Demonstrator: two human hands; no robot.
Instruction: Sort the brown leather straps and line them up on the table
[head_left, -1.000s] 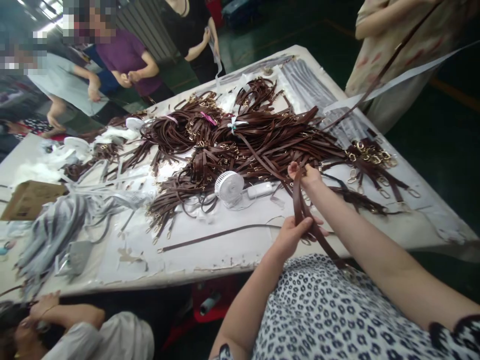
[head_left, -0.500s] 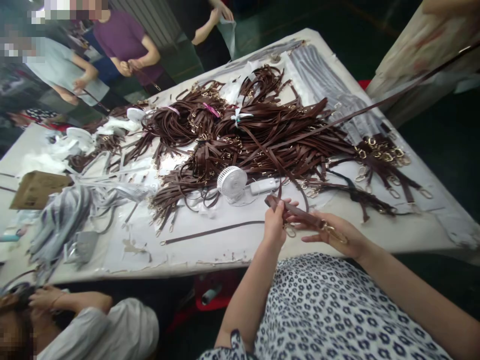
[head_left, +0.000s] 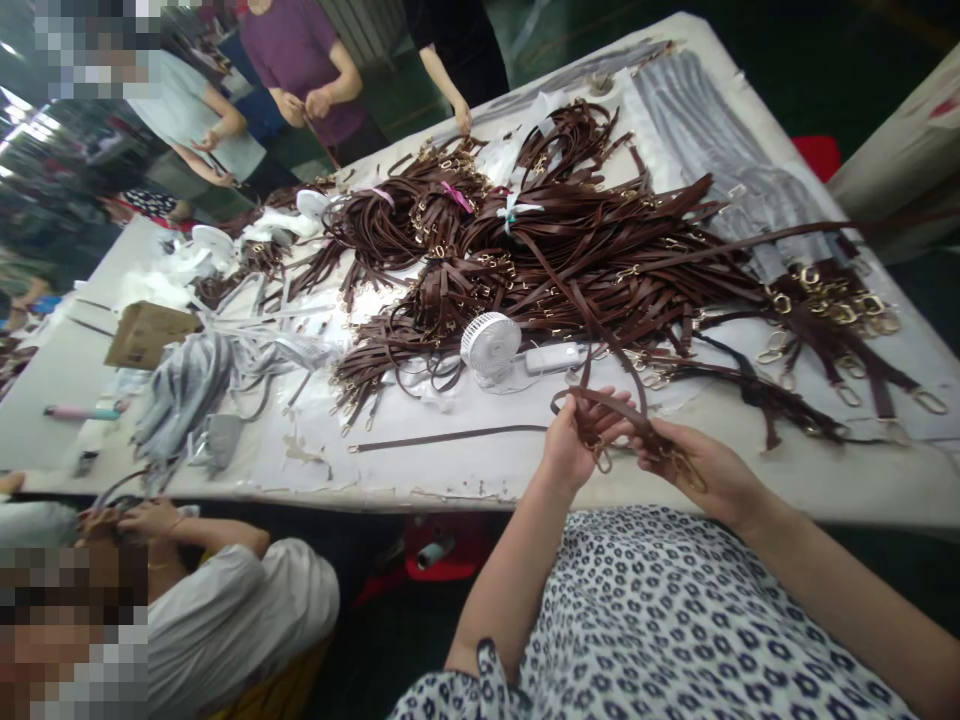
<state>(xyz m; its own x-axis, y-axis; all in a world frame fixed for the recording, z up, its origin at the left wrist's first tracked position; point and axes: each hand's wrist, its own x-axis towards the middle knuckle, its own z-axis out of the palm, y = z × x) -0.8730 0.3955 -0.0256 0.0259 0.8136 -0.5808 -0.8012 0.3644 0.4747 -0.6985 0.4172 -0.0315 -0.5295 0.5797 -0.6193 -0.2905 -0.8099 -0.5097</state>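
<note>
A brown leather strap (head_left: pixel 613 403) with gold metal clips is held between my two hands above the table's near edge. My left hand (head_left: pixel 576 446) grips it under the thumb, palm up and fingers partly spread, and a gold clip (head_left: pixel 602 459) hangs beside those fingers. My right hand (head_left: pixel 705 468) is closed on the strap's other part, near a second gold clip (head_left: pixel 688 470). Between the hands the strap bends in a loop. Just beyond, a large pile of similar brown straps (head_left: pixel 592 265) covers the table's middle.
A small white fan (head_left: pixel 490 345) stands before the pile. One strap (head_left: pixel 450 436) lies straight to the left. Grey wrapped straps (head_left: pixel 187 390) and a cardboard piece (head_left: pixel 150 335) lie farther left. Brown straps with gold clips (head_left: pixel 847 310) are at right. Co-workers stand across the table; another sits at lower left.
The view has shifted, so the table sits farther right. The strap between my hands now curls into a loop. Across the table, a co-worker in black has lowered a hand to the pile.
</note>
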